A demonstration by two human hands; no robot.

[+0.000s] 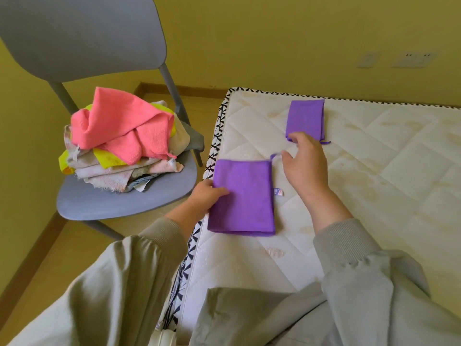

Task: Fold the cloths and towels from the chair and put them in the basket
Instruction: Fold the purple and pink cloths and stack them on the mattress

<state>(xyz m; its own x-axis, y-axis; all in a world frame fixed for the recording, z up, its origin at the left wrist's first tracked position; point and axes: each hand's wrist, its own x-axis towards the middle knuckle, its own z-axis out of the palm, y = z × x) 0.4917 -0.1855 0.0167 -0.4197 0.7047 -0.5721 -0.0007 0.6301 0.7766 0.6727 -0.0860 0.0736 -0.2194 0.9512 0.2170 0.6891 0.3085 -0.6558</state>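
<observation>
At the centre of the frame, on the left side of the quilted mattress (pixel 374 171), lies a folded purple cloth (pixel 243 198). Its left edge runs along the mattress's patterned border. Your left hand (pixel 207 196) pinches that edge, thumb on top and fingers hidden beneath. Your right hand (pixel 305 166) holds nothing, its fingers loosely spread, above the bare strip between this cloth and a second folded purple cloth (pixel 305 118) higher up, near the mattress's far edge. Its fingertips overlap that cloth's near edge; you cannot tell whether they touch. To the right of both cloths, open quilting runs to the frame's right edge. At the left of the frame a grey chair (pixel 99 201) stands just beside the mattress, with a narrow strip of floor between them. On its seat sits a heap of unfolded cloths and towels (pixel 112 171), topped by a pink cloth (pixel 124 121). The seat's front rim is bare.
</observation>
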